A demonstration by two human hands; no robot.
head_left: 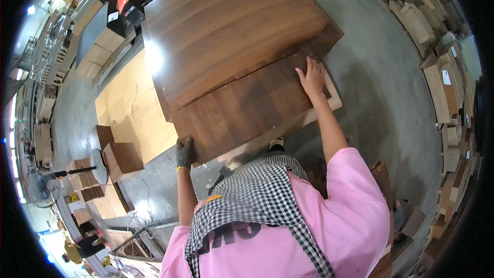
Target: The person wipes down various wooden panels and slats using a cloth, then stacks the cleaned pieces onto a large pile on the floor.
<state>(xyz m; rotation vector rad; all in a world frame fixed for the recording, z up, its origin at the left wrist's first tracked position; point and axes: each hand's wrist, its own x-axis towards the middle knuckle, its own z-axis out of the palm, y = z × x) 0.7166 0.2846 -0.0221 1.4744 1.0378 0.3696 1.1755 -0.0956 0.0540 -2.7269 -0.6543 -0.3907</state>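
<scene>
In front of me lies a long dark-brown wooden board, alongside the near edge of a larger brown wood-grain panel stack. My left hand, in a dark grey glove with a yellow band at the wrist, grips the board's left end at the near corner. Some of its fingers are hidden. My right hand is bare and rests on the board's right end, palm down with fingers spread. Pale wooden pieces show below and beyond that right end.
A light plywood sheet lies to the left, with an open cardboard box by it. A fan stands farther left. Red-and-black equipment and stacked panels are at far left. Cardboard stacks line the right.
</scene>
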